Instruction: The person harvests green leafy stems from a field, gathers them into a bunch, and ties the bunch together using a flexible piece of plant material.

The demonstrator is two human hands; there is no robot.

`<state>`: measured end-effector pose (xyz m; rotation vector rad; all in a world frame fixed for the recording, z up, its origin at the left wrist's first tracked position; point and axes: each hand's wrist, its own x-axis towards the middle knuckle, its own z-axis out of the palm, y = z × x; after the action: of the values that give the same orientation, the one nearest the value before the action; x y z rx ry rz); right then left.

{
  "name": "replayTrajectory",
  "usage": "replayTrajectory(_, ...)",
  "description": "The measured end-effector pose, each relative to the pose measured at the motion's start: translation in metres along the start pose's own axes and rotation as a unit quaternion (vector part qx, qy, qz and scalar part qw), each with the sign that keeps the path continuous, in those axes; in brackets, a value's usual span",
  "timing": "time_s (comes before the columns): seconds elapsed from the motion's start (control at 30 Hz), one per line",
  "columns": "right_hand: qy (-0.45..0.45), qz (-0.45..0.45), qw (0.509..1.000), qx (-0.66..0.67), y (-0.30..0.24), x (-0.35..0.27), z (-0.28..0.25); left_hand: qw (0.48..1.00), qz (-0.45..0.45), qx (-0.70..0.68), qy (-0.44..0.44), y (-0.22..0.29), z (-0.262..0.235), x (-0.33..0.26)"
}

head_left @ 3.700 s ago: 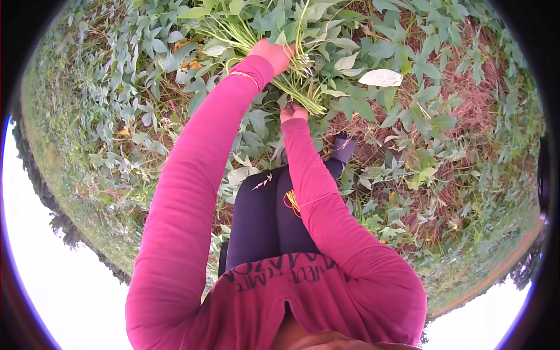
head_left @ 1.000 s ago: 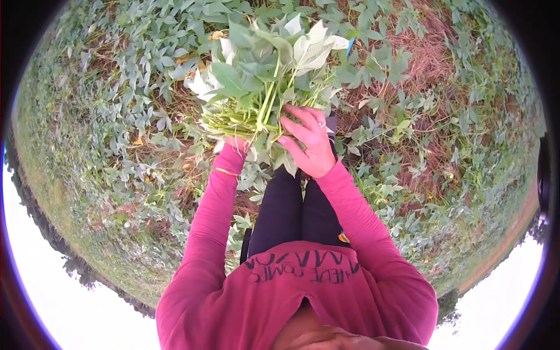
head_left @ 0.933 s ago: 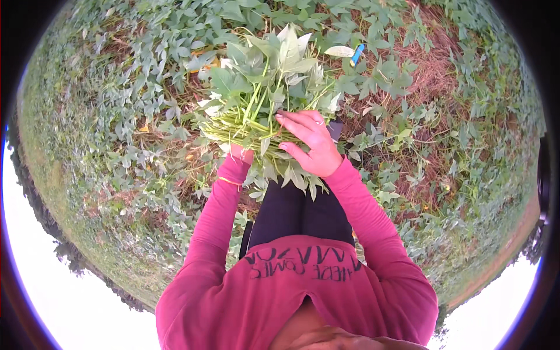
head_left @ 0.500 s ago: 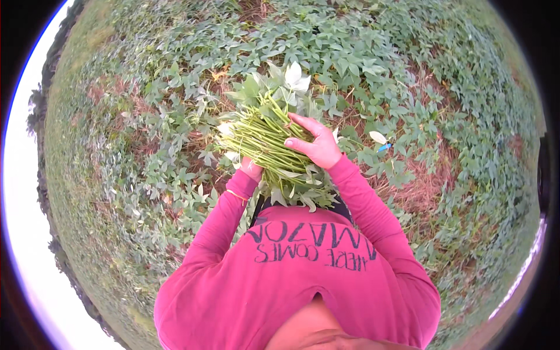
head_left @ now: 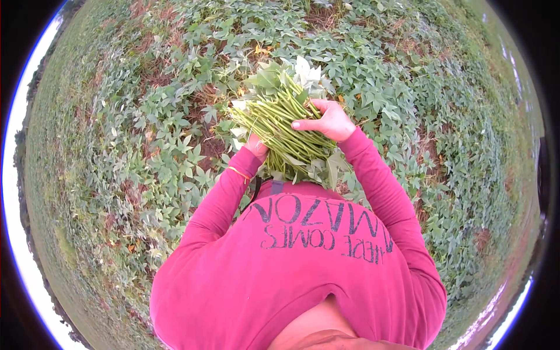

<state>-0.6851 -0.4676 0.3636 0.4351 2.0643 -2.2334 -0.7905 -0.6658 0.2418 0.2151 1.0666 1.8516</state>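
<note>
A thick bundle of green leafy stems [head_left: 286, 125] is held in front of my body, its long stalks lying side by side at a slant. Broad leaves stick out at its far end and hang at its near end. My right hand [head_left: 331, 121] grips the bundle from the right, thumb laid across the top of the stalks. From the left and underneath, my left hand [head_left: 257, 146] supports it; most of its fingers are hidden beneath the stems. A thin yellow band [head_left: 238, 173] circles my left wrist over the sleeve.
Low leafy vines [head_left: 373, 81] cover the ground all around. Dry brown straw and bare soil [head_left: 210, 143] show between them in patches. A few yellowed leaves [head_left: 262, 51] lie beyond the bundle. A strip of bright sky borders the left edge.
The bundle and both hands sit slightly higher in the picture, and my view of the field has shifted. A blue object on the vines at the right no longer shows. Both hands keep their hold.
</note>
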Motion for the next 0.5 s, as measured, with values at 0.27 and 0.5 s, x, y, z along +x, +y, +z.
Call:
replayTrajectory(0.27, 0.098, -0.023, 0.899, -0.426, 0.006, -0.026, 0.029, 0.987, 0.09, 0.118, 0.057, -0.019, 0.003, 0.018)
replayTrajectory(0.5, 0.244, -0.109, 0.868, -0.418, 0.047, -0.028, 0.024, 0.975, 0.165, 0.146, -0.001, -0.054, 0.002, 0.053)
